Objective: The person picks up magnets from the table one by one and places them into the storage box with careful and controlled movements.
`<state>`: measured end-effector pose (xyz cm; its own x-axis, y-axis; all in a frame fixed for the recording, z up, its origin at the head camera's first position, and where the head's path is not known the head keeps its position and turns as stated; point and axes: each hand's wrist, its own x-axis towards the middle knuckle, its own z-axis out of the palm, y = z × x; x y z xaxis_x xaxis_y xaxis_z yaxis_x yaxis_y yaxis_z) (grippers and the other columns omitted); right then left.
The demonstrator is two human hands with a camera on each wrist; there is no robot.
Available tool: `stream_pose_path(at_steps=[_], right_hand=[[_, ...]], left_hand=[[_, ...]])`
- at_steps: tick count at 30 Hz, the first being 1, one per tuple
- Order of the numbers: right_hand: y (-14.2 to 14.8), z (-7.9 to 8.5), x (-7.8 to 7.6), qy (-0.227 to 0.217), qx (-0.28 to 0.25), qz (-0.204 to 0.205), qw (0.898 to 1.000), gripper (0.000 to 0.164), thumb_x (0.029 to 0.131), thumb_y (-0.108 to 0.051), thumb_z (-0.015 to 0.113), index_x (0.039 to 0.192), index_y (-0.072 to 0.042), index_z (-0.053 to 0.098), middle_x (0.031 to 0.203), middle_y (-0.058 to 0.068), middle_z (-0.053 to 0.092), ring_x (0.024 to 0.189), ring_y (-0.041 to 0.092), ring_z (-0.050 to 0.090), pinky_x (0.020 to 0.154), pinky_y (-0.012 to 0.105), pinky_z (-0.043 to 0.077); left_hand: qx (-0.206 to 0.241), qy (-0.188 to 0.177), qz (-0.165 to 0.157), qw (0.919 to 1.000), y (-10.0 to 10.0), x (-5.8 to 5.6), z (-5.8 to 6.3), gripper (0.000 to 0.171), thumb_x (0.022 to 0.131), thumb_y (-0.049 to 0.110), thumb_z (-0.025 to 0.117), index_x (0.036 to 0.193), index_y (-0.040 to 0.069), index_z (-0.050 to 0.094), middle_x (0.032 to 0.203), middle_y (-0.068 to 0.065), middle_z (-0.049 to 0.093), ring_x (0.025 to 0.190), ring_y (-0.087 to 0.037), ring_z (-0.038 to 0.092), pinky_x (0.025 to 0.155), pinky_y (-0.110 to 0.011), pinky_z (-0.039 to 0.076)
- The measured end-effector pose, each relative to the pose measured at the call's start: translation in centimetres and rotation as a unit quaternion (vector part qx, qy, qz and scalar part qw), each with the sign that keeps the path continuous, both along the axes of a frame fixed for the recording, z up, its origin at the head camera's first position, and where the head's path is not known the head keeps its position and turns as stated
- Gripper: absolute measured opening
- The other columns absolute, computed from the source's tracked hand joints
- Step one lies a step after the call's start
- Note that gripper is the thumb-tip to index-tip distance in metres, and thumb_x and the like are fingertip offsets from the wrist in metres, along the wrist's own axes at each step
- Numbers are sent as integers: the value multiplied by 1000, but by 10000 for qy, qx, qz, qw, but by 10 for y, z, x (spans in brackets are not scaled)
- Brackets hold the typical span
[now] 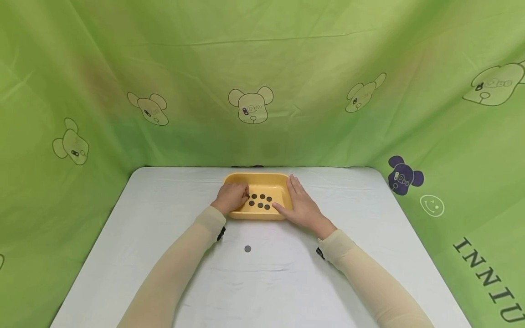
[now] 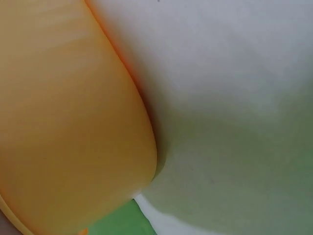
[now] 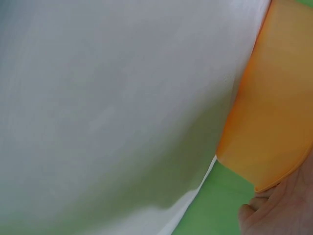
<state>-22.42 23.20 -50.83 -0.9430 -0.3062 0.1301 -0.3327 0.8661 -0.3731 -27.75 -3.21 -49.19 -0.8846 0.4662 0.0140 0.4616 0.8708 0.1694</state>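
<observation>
A yellow rectangular tray (image 1: pixel 256 216) sits near the far side of the white table, with several small dark round discs (image 1: pixel 262 197) in two rough rows on its floor. Over its left part, my left hand (image 1: pixel 232 197) has curled fingers and pinches a disc at the left end of the far row, which the fingertips partly hide. My right hand (image 1: pixel 303 208) rests along the right rim with straight fingers, its thumb reaching over the tray's inside. In the right wrist view, this hand's fingers touch the yellow rim (image 3: pixel 281 183). One loose grey disc (image 1: pixel 248 249) lies on the table in front of the tray.
White cloth covers the table (image 1: pixel 164 196), whose far edge lies close behind the tray. Green curtains (image 1: pixel 254 146) with bear-head drawings hang around the back and sides. The tray's yellow outer wall (image 2: pixel 83 132) fills the left of the left wrist view.
</observation>
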Motion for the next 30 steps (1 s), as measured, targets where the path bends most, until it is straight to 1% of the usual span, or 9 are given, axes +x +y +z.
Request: stream_pose_path(at_steps=[2, 4, 8, 13, 16, 20, 25, 28, 30], right_hand=[[0, 0, 0, 18, 1, -5, 10000, 111, 90, -80, 41, 160, -3, 4, 168, 15, 1, 155, 25, -2, 125, 44, 14], [0, -1, 0, 11, -11, -8, 10000, 110, 90, -80, 40, 160, -3, 4, 168, 15, 2, 155, 24, -2, 125, 44, 14], [0, -1, 0, 13, -18, -10, 10000, 110, 90, -79, 40, 160, -3, 4, 168, 15, 1, 155, 24, -3, 125, 44, 14], [0, -2, 0, 7, 7, -21, 10000, 110, 90, -79, 40, 160, -3, 4, 168, 14, 0, 155, 24, -2, 125, 43, 14], [-1, -2, 0, -8, 13, -25, 10000, 110, 90, -80, 39, 160, -3, 3, 168, 13, 0, 155, 24, -2, 125, 44, 14], [0, -2, 0, 13, 21, -21, 10000, 110, 90, -79, 41, 160, -3, 3, 168, 14, 1, 155, 25, -2, 125, 45, 14], [1, -1, 0, 22, -2, -14, 10000, 110, 90, -79, 41, 160, -2, 4, 168, 13, -1, 155, 27, -1, 125, 45, 14], [1, -1, 0, 49, 23, -2, 10000, 110, 90, -79, 40, 160, -2, 4, 168, 14, 0, 155, 29, 2, 125, 45, 14], [1, -2, -1, 63, 53, 1, 10000, 110, 90, -79, 40, 160, -2, 4, 168, 14, 0, 155, 30, 3, 124, 45, 15]], left_hand=[[-70, -25, 44, 10000, 1, 1, 1, 9, 96, 26, 69, 95, 18, 64, 82, 6, 66, 77, -14, 61, 83, -37, 49], [-130, -29, 74, 9999, 2, 2, 0, 10, 97, 26, 68, 95, 17, 64, 85, 4, 68, 80, -15, 63, 84, -38, 48], [-208, 30, 71, 9998, 2, 0, -3, 10, 97, 26, 68, 95, 17, 65, 86, 4, 69, 80, -16, 64, 82, -37, 48], [-157, -8, -19, 9999, 0, -1, -4, 10, 97, 27, 67, 95, 17, 63, 85, 5, 66, 77, -14, 60, 80, -36, 48], [73, -45, -80, 9999, -2, -2, -3, 9, 97, 26, 66, 98, 17, 65, 83, 5, 65, 74, -13, 57, 74, -33, 50], [456, -80, -168, 9988, -4, -2, 2, 10, 98, 22, 63, 104, 16, 67, 82, 5, 63, 72, -11, 56, 65, -29, 50], [598, -152, -216, 9979, -7, 1, 9, 13, 99, 25, 61, 107, 16, 67, 83, 7, 62, 73, -10, 56, 65, -26, 48], [646, -153, -251, 9975, -8, 5, 14, 15, 99, 27, 63, 108, 17, 67, 87, 8, 63, 75, -9, 56, 66, -26, 49], [753, -130, -269, 9967, -10, 8, 17, 14, 98, 28, 64, 108, 18, 67, 89, 9, 64, 76, -8, 56, 67, -26, 49]])
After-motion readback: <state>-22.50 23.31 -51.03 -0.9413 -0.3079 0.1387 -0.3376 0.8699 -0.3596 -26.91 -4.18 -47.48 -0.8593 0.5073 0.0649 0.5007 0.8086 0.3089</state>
